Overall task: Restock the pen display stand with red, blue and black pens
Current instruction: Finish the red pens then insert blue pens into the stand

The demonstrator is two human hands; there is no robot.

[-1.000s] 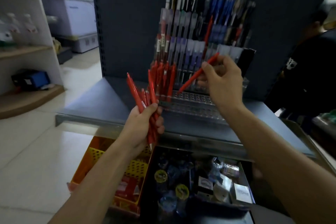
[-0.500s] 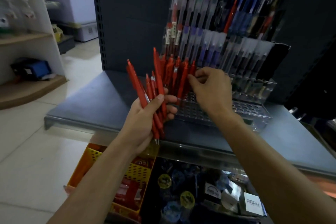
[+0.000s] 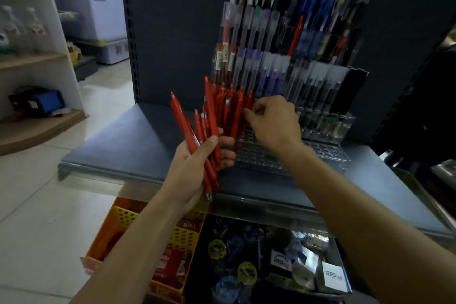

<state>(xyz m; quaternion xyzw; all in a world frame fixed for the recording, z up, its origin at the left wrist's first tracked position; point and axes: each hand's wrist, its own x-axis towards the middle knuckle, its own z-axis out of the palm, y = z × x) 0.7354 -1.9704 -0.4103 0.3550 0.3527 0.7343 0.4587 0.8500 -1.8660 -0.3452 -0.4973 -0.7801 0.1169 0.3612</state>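
**Head view, looking down over both forearms.** The left hand was closed around a bundle of red pens. Its thumb lay across the near side of the barrels and its fingers were curled round the far side. The pens fanned upward and to the left, and their writing tips protruded below the heel of the hand. The left forearm rose from the near left, with the wrist roughly straight. It held the hand just near and left of the pen display stand, above the front part of the grey shelf.

The right hand was curled, its back turned upward. Its thumb and fingertips pinched the rightmost red pen of a cluster of standing red pens in the left part of the stand's lower tier. The right forearm reached in from the near right and passed over the stand's clear perforated base.

The stand stood on the shelf against the dark back panel. Blue pens filled its upper right tiers, and dark-barrelled pens the right part of the middle tier. Below the shelf's near edge lay an orange-and-yellow basket at near left. Just to its right was a dark tray of small packaged goods.
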